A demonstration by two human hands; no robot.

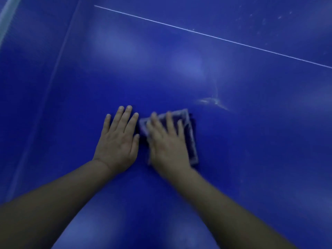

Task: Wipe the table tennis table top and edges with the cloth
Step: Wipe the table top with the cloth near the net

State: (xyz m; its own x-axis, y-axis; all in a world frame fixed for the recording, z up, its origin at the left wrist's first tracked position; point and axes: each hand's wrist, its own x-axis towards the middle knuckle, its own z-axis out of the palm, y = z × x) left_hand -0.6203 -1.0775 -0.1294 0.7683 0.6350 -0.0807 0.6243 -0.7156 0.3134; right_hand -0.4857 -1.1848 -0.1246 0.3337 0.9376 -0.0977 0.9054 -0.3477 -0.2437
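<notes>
right hand (168, 141): fingers straight, flat on cloth (190, 139), pressing it down; blurred.
left hand (117, 139): fingers straight, palm flat on table top (251, 159), just left of cloth, holds nothing.
cloth: folded, lies on table top under right hand, near side of white line (215, 37).
smear (212, 101): pale mark just beyond cloth, to its right.
step: wiping top, judged.
tip: keep even palm pressure, push cloth over smear, overlap strokes, left hand as brace.
</notes>
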